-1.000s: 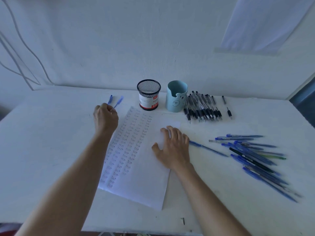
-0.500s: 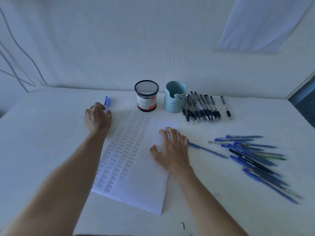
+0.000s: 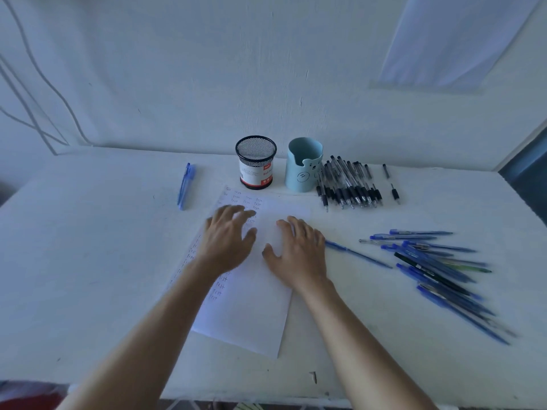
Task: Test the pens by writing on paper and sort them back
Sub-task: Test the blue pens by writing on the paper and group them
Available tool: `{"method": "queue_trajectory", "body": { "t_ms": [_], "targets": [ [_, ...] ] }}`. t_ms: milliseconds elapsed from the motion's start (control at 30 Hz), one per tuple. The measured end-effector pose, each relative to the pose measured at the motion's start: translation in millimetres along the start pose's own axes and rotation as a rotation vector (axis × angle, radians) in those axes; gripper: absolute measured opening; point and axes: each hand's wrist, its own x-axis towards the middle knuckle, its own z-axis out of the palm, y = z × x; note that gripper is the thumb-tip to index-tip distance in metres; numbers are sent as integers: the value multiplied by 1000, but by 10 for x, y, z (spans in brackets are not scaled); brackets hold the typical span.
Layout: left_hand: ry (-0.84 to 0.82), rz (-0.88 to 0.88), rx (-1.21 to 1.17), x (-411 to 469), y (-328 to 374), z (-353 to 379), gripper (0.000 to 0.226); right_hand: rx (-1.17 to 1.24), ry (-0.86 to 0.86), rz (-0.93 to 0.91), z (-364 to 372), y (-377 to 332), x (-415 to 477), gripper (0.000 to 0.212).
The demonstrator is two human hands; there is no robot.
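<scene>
Nearest, two bare forearms reaching forward across a white table (image 3: 88, 261). Under them, a sheet of paper (image 3: 251, 315) lying at a slant, left side filled with columns of small handwritten test words, right side blank. Over the written part, left hand (image 3: 228, 241), blurred, fingers spread wide, holding nothing; touching the sheet or hovering, impossible to tell. Beside it, right hand (image 3: 299, 253) flat on the blank part, fingers straight and close together, also holding nothing. Just right of that hand, a single blue pen (image 3: 358, 254) on the table. Farther right, a loose heap of blue pens (image 3: 438, 267), probably awaiting testing. Farther back on the left, two blue pens (image 3: 185, 186) side by side, well apart from the heap. At the back, a black mesh cup (image 3: 256, 162) and a pale blue bear-faced cup (image 3: 303, 165), no pens showing above either rim, then a row of black pens (image 3: 349, 184) just beside the blue cup. Judged partway through: many words written, many pens likely untested, none yet sorted into the cups.
</scene>
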Motion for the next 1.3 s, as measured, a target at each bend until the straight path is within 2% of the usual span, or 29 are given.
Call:
{"method": "queue_trajectory", "body": {
  "t_ms": [100,167,267,333,400,500,600,667,733,867,1000,1067,1167,1300],
  "targets": [
    [-99,-2,57,-109,-17,95,64,29,-17,0,-11,5,17,76],
    [-88,11,86,-157,-25,106,79,33,-48,-15,-20,27,32,79],
    [-66,34,106,-178,-2,96,82,35,-148,-56,-35,91,13,87],
    [-71,37,107,-176,7,84,82,103,-158,-83,-33,144,-32,82],
    [-75,36,105,-172,2,82,83,126,-67,-118,-38,189,-120,66],
    [-76,37,105,-171,2,79,82,76,209,-115,-104,293,-248,40],
    [-79,40,105,-171,0,74,81,-29,322,85,-230,454,-328,35],
    [-80,35,102,-172,2,68,81,-80,299,235,-276,591,-341,35],
    [-86,34,95,-176,4,63,81,-77,243,284,-325,704,-327,28],
    [-91,12,49,-176,7,52,70,32,123,231,-462,697,-194,23],
    [-65,-11,-23,-166,-8,56,45,396,38,252,-521,315,-55,26],
    [-49,-15,-81,-166,-34,43,46,505,-39,266,-484,106,5,33],
    [-12,-9,-131,-158,-78,37,48,580,-100,283,-362,-108,54,35],
    [9,-7,-154,-168,-63,27,36,591,-57,289,-262,-155,71,30]
  ]
}}
